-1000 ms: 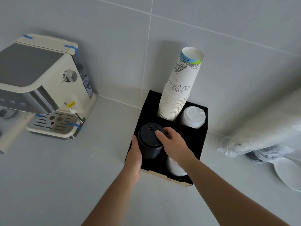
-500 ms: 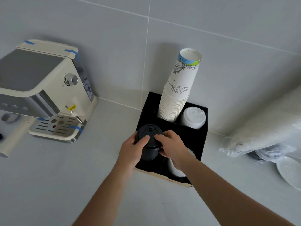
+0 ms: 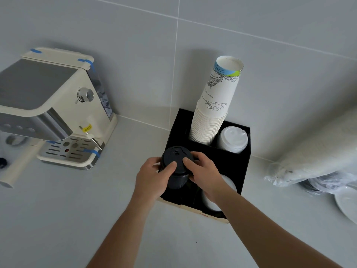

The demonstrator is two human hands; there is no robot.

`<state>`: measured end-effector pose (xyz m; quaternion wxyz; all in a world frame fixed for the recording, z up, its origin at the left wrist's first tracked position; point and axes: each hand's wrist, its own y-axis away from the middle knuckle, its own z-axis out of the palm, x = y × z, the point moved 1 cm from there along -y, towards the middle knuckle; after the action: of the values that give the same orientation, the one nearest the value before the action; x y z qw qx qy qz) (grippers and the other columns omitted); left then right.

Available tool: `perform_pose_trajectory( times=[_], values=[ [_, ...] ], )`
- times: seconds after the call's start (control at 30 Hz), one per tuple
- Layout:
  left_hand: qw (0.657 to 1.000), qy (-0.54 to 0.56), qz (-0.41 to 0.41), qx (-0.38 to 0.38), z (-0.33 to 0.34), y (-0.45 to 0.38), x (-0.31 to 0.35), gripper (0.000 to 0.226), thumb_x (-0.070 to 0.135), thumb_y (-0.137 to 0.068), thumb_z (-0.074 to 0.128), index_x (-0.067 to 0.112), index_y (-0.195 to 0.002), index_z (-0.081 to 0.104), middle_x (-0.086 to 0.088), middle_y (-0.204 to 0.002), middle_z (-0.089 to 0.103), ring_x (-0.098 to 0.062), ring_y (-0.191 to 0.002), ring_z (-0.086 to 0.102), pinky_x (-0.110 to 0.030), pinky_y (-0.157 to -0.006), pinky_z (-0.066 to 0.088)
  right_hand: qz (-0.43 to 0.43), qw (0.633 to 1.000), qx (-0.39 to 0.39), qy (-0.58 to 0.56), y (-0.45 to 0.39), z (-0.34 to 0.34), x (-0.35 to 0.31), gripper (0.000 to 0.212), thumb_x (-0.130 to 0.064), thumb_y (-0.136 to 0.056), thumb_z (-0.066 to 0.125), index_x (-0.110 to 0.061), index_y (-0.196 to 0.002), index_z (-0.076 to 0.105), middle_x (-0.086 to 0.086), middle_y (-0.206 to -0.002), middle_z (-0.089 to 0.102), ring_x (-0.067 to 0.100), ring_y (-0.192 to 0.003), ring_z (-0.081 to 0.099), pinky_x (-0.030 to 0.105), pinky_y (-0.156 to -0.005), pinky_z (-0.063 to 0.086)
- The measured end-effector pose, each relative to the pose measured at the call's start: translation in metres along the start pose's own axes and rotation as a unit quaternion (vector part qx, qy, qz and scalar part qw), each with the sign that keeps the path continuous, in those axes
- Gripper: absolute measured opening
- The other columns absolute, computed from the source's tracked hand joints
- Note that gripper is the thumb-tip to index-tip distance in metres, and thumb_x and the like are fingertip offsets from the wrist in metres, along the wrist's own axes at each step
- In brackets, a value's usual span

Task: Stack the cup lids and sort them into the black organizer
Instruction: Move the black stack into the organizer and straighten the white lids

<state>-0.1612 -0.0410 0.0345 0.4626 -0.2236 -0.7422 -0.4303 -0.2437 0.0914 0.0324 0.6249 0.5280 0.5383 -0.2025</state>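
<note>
Both hands now clasping, left hand [image 3: 154,176] newly wrapping fingers [image 3: 171,166] round the black lid stack [image 3: 176,167] (previously steadying below), right hand [image 3: 202,174] pressing it into the black organizer [image 3: 239,163]

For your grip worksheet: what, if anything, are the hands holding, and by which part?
Both the left hand and right hand hold the stack of black cup lids by its sides near the top, thumbs resting on the top lid.

A stack of black cup lids [image 3: 176,163] stands upright in the near-left compartment of the black organizer [image 3: 239,171]. White lids [image 3: 232,139] fill the far-right compartment; more white lids [image 3: 229,183] sit low in the near-right one.
</note>
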Motion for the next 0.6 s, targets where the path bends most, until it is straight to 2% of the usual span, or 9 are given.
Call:
perform_pose_trajectory(
  times=[0.07,0.2,0.4,0.5,0.6],
  values=[
    [1.000,-0.001,0.001,-0.006,-0.001,-0.003,0.001,0.043,0.057,-0.058,0.071,0.038,-0.096,0.062,0.004,-0.103,0.074,-0.015,-0.097,0.070,-0.044,-0.089,0.057,0.008,1.000,0.001,0.001,0.001,0.000,0.000,0.054,-0.055,-0.067,0.066,-0.029,-0.115,0.064,-0.004,-0.111,0.073,0.016,-0.104,0.070,0.041,-0.095,0.057],
    [1.000,0.005,0.000,-0.019,-0.005,-0.006,0.002,0.038,0.057,-0.056,0.072,0.040,-0.090,0.069,0.008,-0.101,0.075,-0.014,-0.101,0.069,-0.045,-0.094,0.055,0.028,1.000,0.007,-0.010,0.002,-0.002,0.002,0.031,-0.039,-0.080,0.067,-0.027,-0.108,0.065,-0.003,-0.109,0.074,0.017,-0.101,0.071,0.039,-0.093,0.057],
    [0.999,0.016,-0.003,-0.030,-0.007,-0.003,0.007,0.036,0.055,-0.058,0.071,0.038,-0.090,0.070,0.009,-0.094,0.077,-0.013,-0.094,0.071,-0.044,-0.092,0.056,0.037,0.999,0.005,-0.007,0.002,-0.004,-0.003,0.028,-0.035,-0.080,0.070,-0.025,-0.105,0.066,0.000,-0.107,0.074,0.019,-0.100,0.071,0.039,-0.093,0.057],
    [1.000,0.013,-0.001,-0.024,-0.006,0.001,0.008,0.022,0.051,-0.067,0.070,0.041,-0.086,0.067,0.009,-0.094,0.076,-0.014,-0.094,0.070,-0.044,-0.091,0.056,0.042,0.999,0.000,-0.006,0.004,-0.006,-0.007,0.026,-0.030,-0.084,0.070,-0.023,-0.109,0.067,0.000,-0.108,0.075,0.017,-0.099,0.071,0.034,-0.088,0.057],
    [1.000,-0.002,0.005,-0.019,-0.005,0.008,0.011,0.020,0.046,-0.079,0.066,0.037,-0.096,0.065,0.009,-0.099,0.074,-0.015,-0.097,0.068,-0.044,-0.091,0.056,0.044,0.999,-0.005,-0.006,0.011,-0.008,-0.012,0.012,-0.027,-0.089,0.068,-0.028,-0.100,0.070,-0.004,-0.102,0.076,0.013,-0.096,0.071,0.025,-0.077,0.053]
  ],
)
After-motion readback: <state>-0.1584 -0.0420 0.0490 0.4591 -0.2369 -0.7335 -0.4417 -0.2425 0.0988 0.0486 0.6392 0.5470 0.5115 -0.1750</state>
